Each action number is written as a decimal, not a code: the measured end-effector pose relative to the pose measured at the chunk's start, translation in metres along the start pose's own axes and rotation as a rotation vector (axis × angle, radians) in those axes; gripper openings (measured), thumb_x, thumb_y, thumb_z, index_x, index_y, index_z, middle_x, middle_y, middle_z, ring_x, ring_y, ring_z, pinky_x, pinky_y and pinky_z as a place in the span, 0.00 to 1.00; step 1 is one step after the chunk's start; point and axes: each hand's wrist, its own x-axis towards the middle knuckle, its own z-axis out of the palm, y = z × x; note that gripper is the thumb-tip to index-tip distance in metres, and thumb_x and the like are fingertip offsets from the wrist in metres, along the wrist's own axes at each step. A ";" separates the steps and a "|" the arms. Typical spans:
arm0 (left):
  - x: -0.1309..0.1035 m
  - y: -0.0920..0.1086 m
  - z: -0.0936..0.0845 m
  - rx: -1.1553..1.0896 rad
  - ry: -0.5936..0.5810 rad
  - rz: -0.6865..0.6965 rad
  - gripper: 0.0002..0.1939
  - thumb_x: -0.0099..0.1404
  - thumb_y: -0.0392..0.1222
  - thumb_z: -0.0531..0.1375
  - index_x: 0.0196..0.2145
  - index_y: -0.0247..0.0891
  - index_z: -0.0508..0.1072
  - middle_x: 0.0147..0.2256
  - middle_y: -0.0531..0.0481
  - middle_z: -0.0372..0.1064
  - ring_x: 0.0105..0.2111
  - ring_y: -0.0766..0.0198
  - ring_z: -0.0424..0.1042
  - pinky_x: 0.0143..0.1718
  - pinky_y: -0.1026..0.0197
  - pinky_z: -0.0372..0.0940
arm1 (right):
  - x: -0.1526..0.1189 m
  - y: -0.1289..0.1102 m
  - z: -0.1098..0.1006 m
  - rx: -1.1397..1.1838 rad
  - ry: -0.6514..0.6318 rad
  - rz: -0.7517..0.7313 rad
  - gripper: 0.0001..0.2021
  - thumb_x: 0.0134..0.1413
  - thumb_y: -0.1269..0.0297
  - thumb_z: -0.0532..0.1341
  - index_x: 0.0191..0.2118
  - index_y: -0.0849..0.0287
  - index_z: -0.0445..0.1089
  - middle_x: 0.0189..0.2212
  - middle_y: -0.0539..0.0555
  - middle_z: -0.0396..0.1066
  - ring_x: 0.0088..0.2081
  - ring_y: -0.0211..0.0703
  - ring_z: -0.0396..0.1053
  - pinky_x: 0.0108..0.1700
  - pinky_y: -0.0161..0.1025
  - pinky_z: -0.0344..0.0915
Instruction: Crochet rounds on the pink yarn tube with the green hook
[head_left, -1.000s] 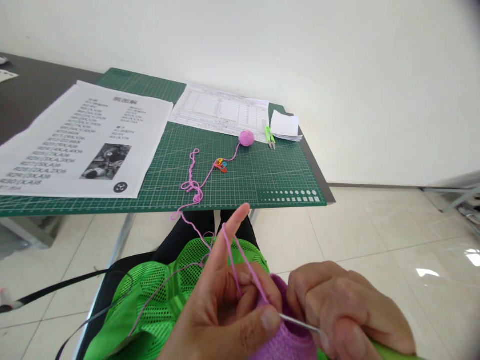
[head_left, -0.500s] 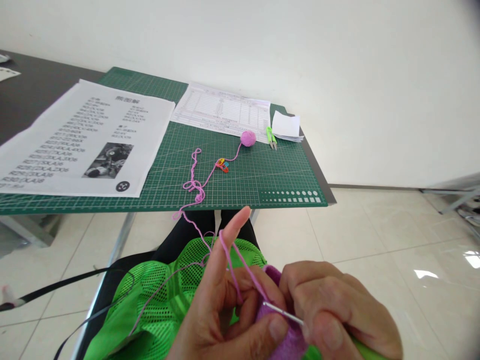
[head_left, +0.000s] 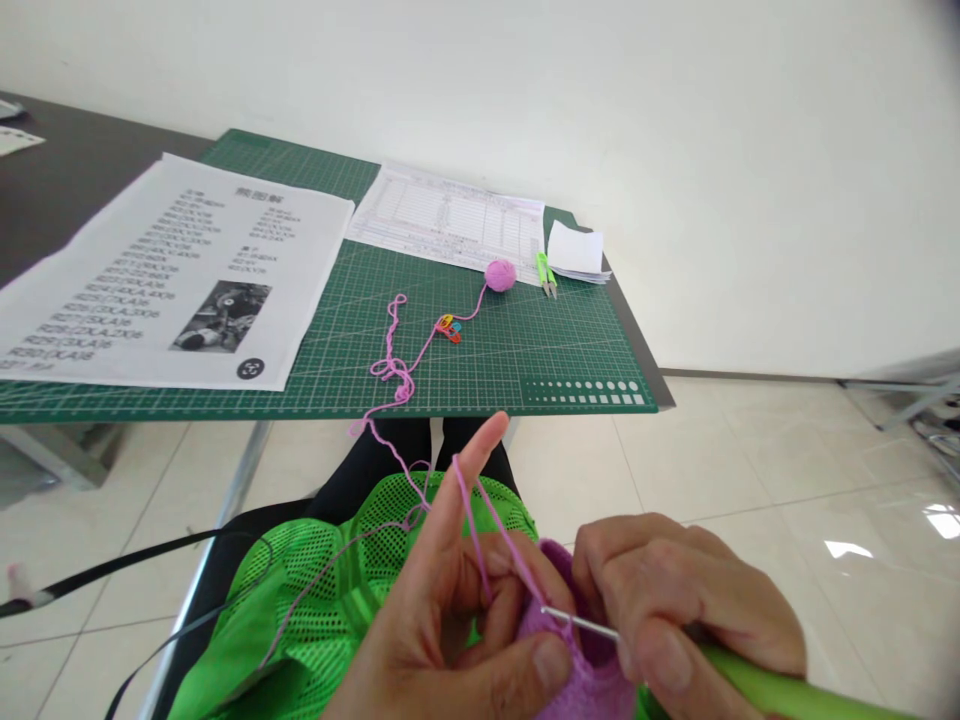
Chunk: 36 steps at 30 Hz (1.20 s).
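Note:
My left hand (head_left: 465, 620) pinches the edge of a pink crocheted piece (head_left: 589, 690) between thumb and fingers. Its raised index finger carries a loop of pink yarn (head_left: 499, 525) that runs down to the work. In my right hand (head_left: 690, 600) is a crochet hook (head_left: 795, 690) with a green handle and a silver shaft. The hook's tip lies at the edge of the piece, where the yarn meets it. Part of the crocheted piece is hidden behind my fingers.
On the green cutting mat (head_left: 465, 385) lie a pink yarn ball (head_left: 500, 275), stitch markers (head_left: 450, 328), green thread snips (head_left: 546, 275), a printed pattern sheet (head_left: 300, 300), a form (head_left: 450, 220) and white paper slips (head_left: 576, 247). Loose yarn (head_left: 390, 450) trails over the mat's edge to my lap.
Both hands and the crocheted piece have shifted slightly right in view. The piece is tilted so its opening shows more, and more of the hook's green handle is visible.

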 end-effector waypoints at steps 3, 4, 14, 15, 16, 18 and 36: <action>0.001 0.002 -0.001 0.009 0.016 0.009 0.46 0.64 0.40 0.65 0.66 0.70 0.41 0.31 0.58 0.71 0.22 0.70 0.47 0.24 0.60 0.41 | 0.003 -0.002 -0.015 -0.049 -0.051 0.027 0.21 0.62 0.54 0.57 0.20 0.55 0.56 0.13 0.44 0.47 0.16 0.35 0.50 0.19 0.37 0.49; 0.001 0.002 -0.001 0.008 0.010 0.007 0.47 0.63 0.40 0.66 0.66 0.69 0.41 0.32 0.58 0.71 0.22 0.70 0.47 0.24 0.60 0.41 | 0.004 -0.003 -0.019 -0.069 -0.070 0.030 0.22 0.63 0.53 0.57 0.20 0.56 0.56 0.12 0.44 0.47 0.16 0.34 0.51 0.20 0.37 0.51; 0.000 0.001 -0.002 0.047 0.039 0.040 0.45 0.64 0.43 0.65 0.65 0.73 0.42 0.31 0.59 0.70 0.22 0.69 0.47 0.26 0.60 0.44 | 0.018 0.000 -0.025 -0.250 -0.178 -0.059 0.11 0.60 0.67 0.57 0.26 0.56 0.63 0.18 0.46 0.55 0.21 0.35 0.56 0.25 0.36 0.57; 0.000 0.001 -0.001 0.036 0.055 0.048 0.45 0.64 0.43 0.65 0.65 0.73 0.42 0.31 0.58 0.71 0.23 0.69 0.48 0.26 0.61 0.44 | 0.020 0.001 -0.026 -0.285 -0.227 -0.061 0.09 0.60 0.64 0.58 0.28 0.56 0.65 0.19 0.46 0.60 0.23 0.36 0.59 0.29 0.37 0.62; 0.000 0.001 0.000 0.024 0.072 0.057 0.45 0.64 0.42 0.65 0.65 0.72 0.41 0.31 0.58 0.71 0.23 0.69 0.48 0.26 0.61 0.45 | 0.022 0.001 -0.026 -0.306 -0.295 -0.056 0.09 0.61 0.60 0.59 0.30 0.56 0.67 0.20 0.47 0.63 0.25 0.37 0.62 0.34 0.40 0.66; 0.000 0.002 0.002 0.018 0.107 0.081 0.44 0.65 0.41 0.64 0.65 0.72 0.42 0.31 0.59 0.71 0.23 0.70 0.49 0.26 0.62 0.47 | 0.023 0.002 -0.028 -0.311 -0.411 -0.021 0.14 0.60 0.52 0.60 0.31 0.56 0.67 0.22 0.46 0.66 0.26 0.37 0.63 0.44 0.45 0.67; 0.004 0.010 0.008 -0.064 0.374 0.249 0.37 0.63 0.39 0.66 0.64 0.62 0.55 0.26 0.58 0.75 0.26 0.69 0.66 0.30 0.71 0.62 | 0.013 0.012 -0.022 -0.094 -0.424 -0.029 0.11 0.60 0.62 0.59 0.28 0.56 0.59 0.21 0.45 0.60 0.26 0.36 0.60 0.38 0.42 0.64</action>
